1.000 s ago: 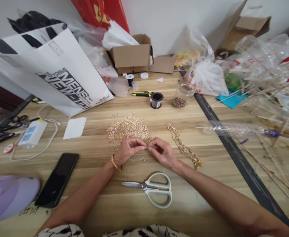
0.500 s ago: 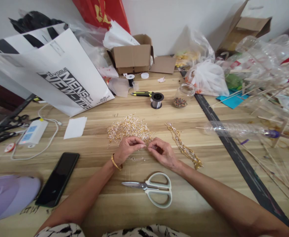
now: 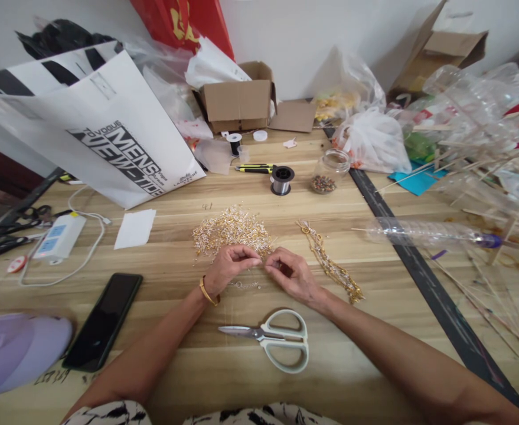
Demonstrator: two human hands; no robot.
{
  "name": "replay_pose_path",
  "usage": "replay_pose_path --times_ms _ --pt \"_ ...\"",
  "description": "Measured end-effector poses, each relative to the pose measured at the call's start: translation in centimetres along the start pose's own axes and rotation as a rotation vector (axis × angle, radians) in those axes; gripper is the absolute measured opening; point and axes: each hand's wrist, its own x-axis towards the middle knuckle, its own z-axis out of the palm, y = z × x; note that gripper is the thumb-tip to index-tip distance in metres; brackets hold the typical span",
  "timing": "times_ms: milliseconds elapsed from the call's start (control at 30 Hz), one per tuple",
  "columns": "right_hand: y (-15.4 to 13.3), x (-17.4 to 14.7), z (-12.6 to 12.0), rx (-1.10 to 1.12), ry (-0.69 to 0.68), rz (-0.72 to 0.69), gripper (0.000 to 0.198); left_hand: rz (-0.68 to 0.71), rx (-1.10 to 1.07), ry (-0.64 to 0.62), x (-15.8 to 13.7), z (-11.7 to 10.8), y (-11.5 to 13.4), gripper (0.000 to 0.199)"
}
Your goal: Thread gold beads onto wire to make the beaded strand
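My left hand point(image 3: 232, 267), with a gold bracelet on its wrist, is closed in a pinch. My right hand point(image 3: 291, 274) pinches too, its fingertips almost meeting the left ones. Whatever lies between the fingertips is too small to make out. Just beyond both hands spreads a pile of gold and clear beads point(image 3: 228, 230). Under them on the table lies a short silvery chain point(image 3: 244, 285). To the right of my right hand rests a bundle of gold and silver beaded strands point(image 3: 330, 260). White-handled scissors point(image 3: 281, 340) lie nearer to me, blades pointing left.
A wire spool point(image 3: 281, 180), a yellow-black cutter point(image 3: 254, 169) and a glass jar of beads point(image 3: 329, 172) stand beyond the pile. At left are a phone point(image 3: 104, 321), a power strip point(image 3: 62, 237) and a large paper bag point(image 3: 121, 130). Right: a plastic bottle point(image 3: 427, 230) and thin sticks.
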Motion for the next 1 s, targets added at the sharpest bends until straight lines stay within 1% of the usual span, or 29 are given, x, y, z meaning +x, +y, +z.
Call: replay_pose_path --times_ms 333,567,667,800,1000 --pt "0.2 0.0 0.1 -0.01 0.009 -0.005 0.01 0.002 0.018 -0.001 0.0 0.1 0.0 0.015" --pt "0.3 -0.1 0.1 -0.013 0.012 -0.006 0.009 0.0 -0.006 -0.008 0.0 0.2 0.0 0.013" --pt "0.2 -0.1 0.1 -0.005 0.024 -0.013 0.008 -0.022 -0.053 0.019 -0.1 0.5 -0.4 0.012" --pt "-0.1 -0.1 0.0 -0.02 0.038 -0.045 0.007 -0.059 -0.17 0.066 -0.4 1.0 -0.7 0.013" --pt "-0.1 -0.3 0.0 -0.055 0.051 -0.096 0.008 -0.076 -0.262 0.098 -0.6 1.6 -0.4 0.013"
